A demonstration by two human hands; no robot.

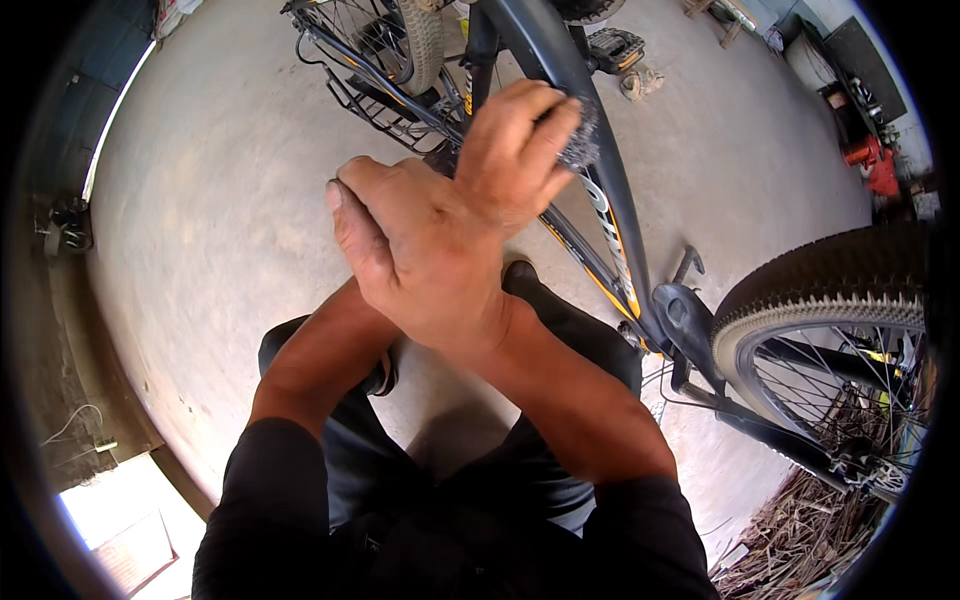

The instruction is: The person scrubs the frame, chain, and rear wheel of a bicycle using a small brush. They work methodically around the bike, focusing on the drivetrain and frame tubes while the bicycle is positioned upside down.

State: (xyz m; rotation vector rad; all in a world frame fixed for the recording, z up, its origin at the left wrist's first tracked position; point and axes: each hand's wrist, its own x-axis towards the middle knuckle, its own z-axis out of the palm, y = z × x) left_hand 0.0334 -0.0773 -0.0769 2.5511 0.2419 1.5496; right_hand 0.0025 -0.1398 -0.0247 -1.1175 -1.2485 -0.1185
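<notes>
My left hand [517, 154] reaches up to the dark down tube [615, 195] of a bicycle frame, which bears pale lettering and orange trim. Its fingers press a grey wad of steel wool [581, 139] against the tube. Crossing in front, my right hand [420, 251] lies over my left wrist and forearm, palm down with its fingers bent. Its palm side is hidden, so whether it grips the arm cannot be told. The bicycle's knobbly front tyre [817, 277] is at the right, and its other wheel [420, 45] at the top, beside a black rear rack [375, 109].
A black pedal [615, 51] juts out beyond the frame, near a crumpled pale object [641, 82] on the concrete floor [202, 187]. A pile of dry stalks [810, 525] lies at lower right. Red equipment [874, 161] stands along the right wall.
</notes>
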